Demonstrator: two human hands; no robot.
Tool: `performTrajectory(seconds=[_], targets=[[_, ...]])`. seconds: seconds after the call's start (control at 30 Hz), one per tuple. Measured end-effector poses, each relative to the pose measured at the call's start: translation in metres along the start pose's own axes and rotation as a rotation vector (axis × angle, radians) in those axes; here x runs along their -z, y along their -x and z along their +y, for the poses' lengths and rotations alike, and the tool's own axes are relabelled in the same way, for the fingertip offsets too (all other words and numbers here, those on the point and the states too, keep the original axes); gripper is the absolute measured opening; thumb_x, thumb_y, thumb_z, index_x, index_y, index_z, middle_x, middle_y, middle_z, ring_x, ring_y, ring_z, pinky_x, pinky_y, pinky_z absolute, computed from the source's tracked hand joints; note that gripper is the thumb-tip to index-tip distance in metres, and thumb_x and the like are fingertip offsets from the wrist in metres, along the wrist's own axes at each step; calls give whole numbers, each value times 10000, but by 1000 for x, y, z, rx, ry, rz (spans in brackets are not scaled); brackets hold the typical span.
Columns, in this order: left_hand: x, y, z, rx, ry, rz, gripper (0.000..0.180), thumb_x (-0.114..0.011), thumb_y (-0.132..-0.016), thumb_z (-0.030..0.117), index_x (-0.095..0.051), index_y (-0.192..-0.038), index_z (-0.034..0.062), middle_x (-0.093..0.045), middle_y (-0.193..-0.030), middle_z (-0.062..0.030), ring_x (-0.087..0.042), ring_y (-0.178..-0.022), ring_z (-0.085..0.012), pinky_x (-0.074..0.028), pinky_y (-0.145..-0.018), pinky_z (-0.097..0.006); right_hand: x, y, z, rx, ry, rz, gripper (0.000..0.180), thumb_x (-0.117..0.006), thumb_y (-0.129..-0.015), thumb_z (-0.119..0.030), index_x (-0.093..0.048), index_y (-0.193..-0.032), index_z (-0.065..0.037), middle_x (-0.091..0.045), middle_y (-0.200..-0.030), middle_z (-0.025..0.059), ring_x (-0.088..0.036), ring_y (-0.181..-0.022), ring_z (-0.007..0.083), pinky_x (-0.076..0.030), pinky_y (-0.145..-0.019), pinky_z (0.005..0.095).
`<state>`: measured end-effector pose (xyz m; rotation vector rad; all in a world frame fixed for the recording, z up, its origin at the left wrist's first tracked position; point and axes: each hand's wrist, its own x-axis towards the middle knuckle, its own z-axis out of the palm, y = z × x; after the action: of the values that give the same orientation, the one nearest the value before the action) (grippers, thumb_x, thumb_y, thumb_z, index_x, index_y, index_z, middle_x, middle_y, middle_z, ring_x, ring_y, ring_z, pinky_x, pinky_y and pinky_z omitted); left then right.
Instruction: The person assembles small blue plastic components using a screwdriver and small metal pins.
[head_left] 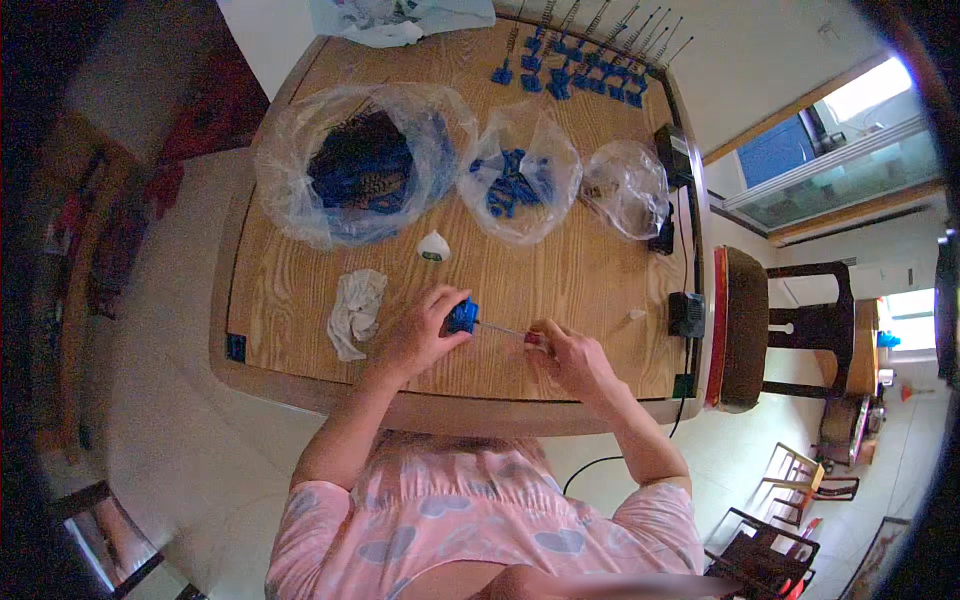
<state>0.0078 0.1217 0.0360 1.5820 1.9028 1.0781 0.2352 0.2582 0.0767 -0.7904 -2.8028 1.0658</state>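
Over the near part of the wooden table, my left hand [425,330] is closed round a small blue plastic part [461,317]. My right hand [568,355] grips what looks like a screwdriver [505,330], by its red and pale end. Its thin metal shaft runs leftward, and the tip meets the right side of the blue part; my fingers cover most of the handle. Beside my left hand lies a crumpled white cloth [355,312]. A small white teardrop-shaped container [433,247] with a green patch stands farther off.
Three clear plastic bags sit across the table: a large one [285,190] with dark and blue parts, one [555,150] with blue pieces, and a smaller one [640,165]. Several blue assemblies with springs [590,75] line the far edge. Black boxes [686,315] border the right side.
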Motion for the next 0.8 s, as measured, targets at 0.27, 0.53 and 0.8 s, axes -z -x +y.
performTrajectory(seconds=[0.27,0.53,0.8], targets=[[11,1,10,-19,-59,-17,613,-775,-695,151,-506,-1242,81,-533,-1144,-113,-535,-1069,-332,-454,-918,-392,5,1,4,-84,207,-6,221,-548,-903,-265,-532,-1057,-108,-637,-1012,115,-622,-950,297,-514,-714,430],[62,28,61,-48,2435,437,587,-642,-852,401,-497,-1256,1,-524,-1150,-151,-492,-1087,-265,-439,-951,-375,-21,32,-27,-254,-828,187,407,-572,-818,48,-534,-1213,-40,-641,-1094,123,-620,-907,210,-510,-761,319],[63,19,67,-73,2623,516,591,-601,-878,422,-485,-1247,-25,-506,-1159,-192,-479,-1084,-286,-440,-973,-375,-106,-9,-131,514,-802,224,704,-577,-746,45,-339,-1407,-10,-362,-1422,238,-364,-1324,367,-335,-1073,398]])
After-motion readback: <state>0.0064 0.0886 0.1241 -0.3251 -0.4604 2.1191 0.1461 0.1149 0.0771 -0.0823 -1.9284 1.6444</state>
